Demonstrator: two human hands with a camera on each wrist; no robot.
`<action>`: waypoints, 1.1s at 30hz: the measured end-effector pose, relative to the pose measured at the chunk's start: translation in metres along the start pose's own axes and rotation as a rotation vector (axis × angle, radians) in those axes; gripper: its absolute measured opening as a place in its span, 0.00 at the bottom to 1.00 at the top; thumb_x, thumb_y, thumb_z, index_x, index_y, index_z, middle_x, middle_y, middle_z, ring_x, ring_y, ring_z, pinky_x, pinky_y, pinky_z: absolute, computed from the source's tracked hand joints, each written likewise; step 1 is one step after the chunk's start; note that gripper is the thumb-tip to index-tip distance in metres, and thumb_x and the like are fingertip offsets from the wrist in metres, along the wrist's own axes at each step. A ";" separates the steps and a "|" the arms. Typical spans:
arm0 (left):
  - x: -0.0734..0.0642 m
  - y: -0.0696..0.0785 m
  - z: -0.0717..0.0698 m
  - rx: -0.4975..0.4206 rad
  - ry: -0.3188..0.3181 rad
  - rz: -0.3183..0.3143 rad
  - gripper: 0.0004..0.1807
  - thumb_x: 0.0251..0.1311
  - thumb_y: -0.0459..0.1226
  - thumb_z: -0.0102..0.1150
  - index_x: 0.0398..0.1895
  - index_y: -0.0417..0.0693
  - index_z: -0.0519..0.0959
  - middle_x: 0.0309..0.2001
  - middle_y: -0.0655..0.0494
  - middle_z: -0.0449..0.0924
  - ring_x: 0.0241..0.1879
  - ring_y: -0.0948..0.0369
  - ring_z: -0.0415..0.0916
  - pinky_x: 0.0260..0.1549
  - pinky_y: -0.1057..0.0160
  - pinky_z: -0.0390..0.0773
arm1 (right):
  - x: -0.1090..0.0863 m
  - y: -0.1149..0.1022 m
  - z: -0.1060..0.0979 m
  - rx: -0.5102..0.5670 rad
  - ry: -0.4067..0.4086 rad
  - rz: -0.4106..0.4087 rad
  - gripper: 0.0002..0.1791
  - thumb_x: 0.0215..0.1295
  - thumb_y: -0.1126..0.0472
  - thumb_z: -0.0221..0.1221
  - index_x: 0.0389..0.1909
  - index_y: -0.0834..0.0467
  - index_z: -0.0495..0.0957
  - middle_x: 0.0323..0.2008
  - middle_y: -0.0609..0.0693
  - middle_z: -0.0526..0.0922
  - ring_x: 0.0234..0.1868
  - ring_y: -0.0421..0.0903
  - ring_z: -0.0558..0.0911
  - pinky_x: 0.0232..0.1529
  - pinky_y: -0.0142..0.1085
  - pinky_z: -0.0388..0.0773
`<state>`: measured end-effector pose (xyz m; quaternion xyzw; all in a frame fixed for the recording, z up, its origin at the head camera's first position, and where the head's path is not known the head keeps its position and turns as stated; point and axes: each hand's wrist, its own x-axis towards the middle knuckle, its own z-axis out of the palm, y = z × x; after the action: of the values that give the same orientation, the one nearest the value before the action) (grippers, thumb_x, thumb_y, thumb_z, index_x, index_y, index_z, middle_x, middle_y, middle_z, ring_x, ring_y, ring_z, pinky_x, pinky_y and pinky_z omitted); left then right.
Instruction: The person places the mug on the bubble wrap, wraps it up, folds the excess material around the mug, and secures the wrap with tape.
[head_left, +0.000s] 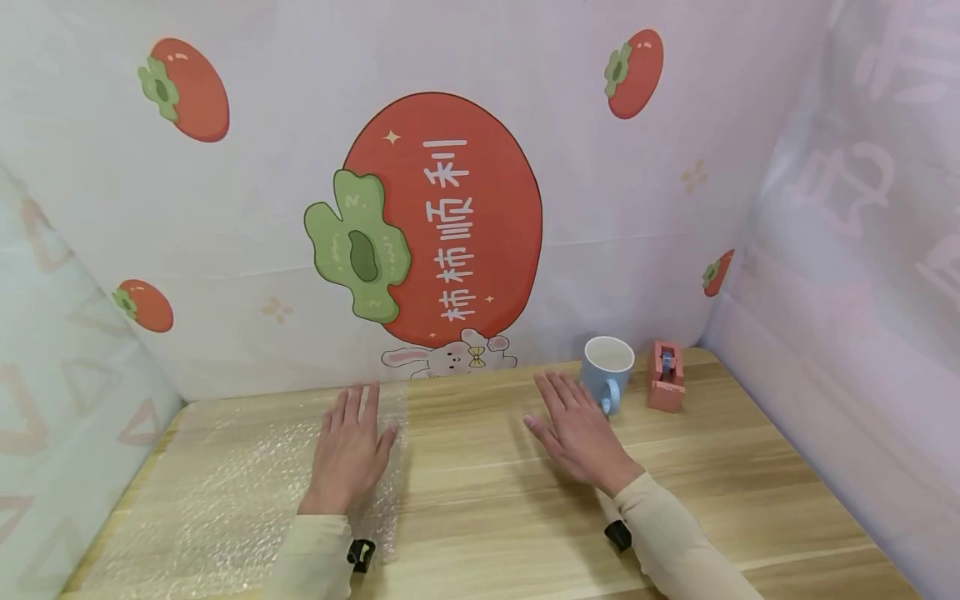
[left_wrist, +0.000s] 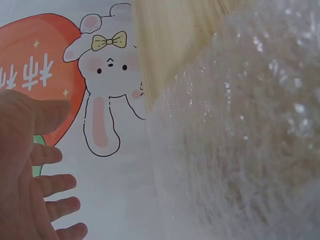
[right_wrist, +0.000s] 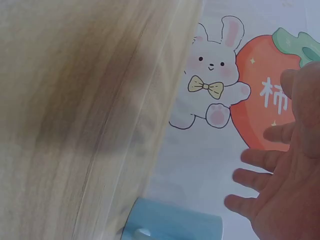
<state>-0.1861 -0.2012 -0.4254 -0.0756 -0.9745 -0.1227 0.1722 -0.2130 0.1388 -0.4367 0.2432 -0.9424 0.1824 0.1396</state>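
Note:
My left hand [head_left: 349, 457] is over the sheet of bubble wrap [head_left: 225, 483] on the table's left side, its fingers straight and holding nothing. In the left wrist view the same bubble wrap [left_wrist: 240, 135] fills the right half. My right hand [head_left: 581, 433], fingers extended, holds nothing and is nearest to a light blue mug [head_left: 597, 379]. The mug stands upright near the back edge with its handle toward me. Part of the mug [right_wrist: 172, 220] shows at the bottom of the right wrist view. Right of the mug sits a red tape dispenser [head_left: 666, 379] with a roll of tape.
The wooden table [head_left: 465, 500] is bounded by a printed cloth backdrop [head_left: 262, 192] behind and cloth walls at both sides. Each wrist carries a small black camera mount, one at the left wrist [head_left: 362, 554], one at the right [head_left: 618, 536].

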 end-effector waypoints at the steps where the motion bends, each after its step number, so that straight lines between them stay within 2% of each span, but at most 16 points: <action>1: 0.000 0.000 0.000 0.003 -0.004 -0.002 0.35 0.71 0.43 0.58 0.73 0.30 0.62 0.70 0.27 0.61 0.70 0.31 0.56 0.67 0.33 0.57 | 0.000 0.000 0.001 0.001 0.007 -0.005 0.38 0.79 0.43 0.49 0.77 0.64 0.58 0.74 0.64 0.63 0.75 0.63 0.60 0.74 0.59 0.53; 5: -0.002 0.000 0.001 0.017 -0.050 -0.023 0.34 0.72 0.44 0.57 0.71 0.30 0.64 0.67 0.26 0.64 0.67 0.31 0.61 0.63 0.32 0.62 | -0.002 0.001 0.001 -0.004 0.033 -0.020 0.36 0.78 0.44 0.51 0.75 0.65 0.62 0.70 0.64 0.69 0.70 0.64 0.67 0.70 0.59 0.61; 11: -0.004 0.001 0.004 0.013 -0.142 -0.084 0.33 0.71 0.45 0.57 0.70 0.31 0.66 0.64 0.27 0.68 0.63 0.31 0.66 0.57 0.31 0.68 | -0.005 0.000 0.001 -0.014 0.048 -0.020 0.34 0.76 0.44 0.54 0.72 0.65 0.67 0.65 0.62 0.73 0.65 0.62 0.73 0.62 0.60 0.71; 18: -0.007 -0.001 0.010 -0.006 -0.229 -0.139 0.34 0.69 0.47 0.59 0.68 0.31 0.68 0.60 0.28 0.71 0.59 0.31 0.68 0.51 0.31 0.71 | -0.007 0.002 0.002 -0.012 0.016 0.004 0.33 0.76 0.45 0.55 0.70 0.64 0.68 0.62 0.63 0.76 0.63 0.62 0.75 0.61 0.59 0.72; 24: -0.008 -0.001 0.014 -0.013 -0.329 -0.190 0.37 0.67 0.51 0.59 0.67 0.30 0.69 0.62 0.26 0.68 0.60 0.30 0.66 0.50 0.28 0.71 | -0.009 0.003 0.004 -0.010 -0.008 0.007 0.29 0.75 0.46 0.57 0.65 0.63 0.73 0.56 0.61 0.79 0.59 0.60 0.78 0.61 0.57 0.72; 27: -0.007 -0.001 0.017 -0.007 -0.341 -0.190 0.37 0.65 0.52 0.61 0.65 0.31 0.71 0.60 0.26 0.69 0.59 0.31 0.67 0.48 0.28 0.72 | -0.010 0.003 0.005 -0.011 -0.017 0.006 0.27 0.74 0.47 0.58 0.63 0.63 0.75 0.55 0.61 0.80 0.58 0.60 0.79 0.60 0.56 0.73; 33: -0.007 -0.001 0.019 -0.003 -0.323 -0.176 0.35 0.62 0.51 0.66 0.60 0.31 0.74 0.56 0.27 0.71 0.55 0.32 0.69 0.43 0.29 0.74 | -0.012 0.002 0.006 0.011 -0.056 0.031 0.25 0.75 0.47 0.57 0.59 0.62 0.78 0.51 0.59 0.82 0.56 0.59 0.79 0.58 0.55 0.74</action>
<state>-0.1854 -0.1973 -0.4458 -0.0092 -0.9921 -0.1251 0.0021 -0.2055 0.1426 -0.4468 0.2344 -0.9486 0.1826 0.1088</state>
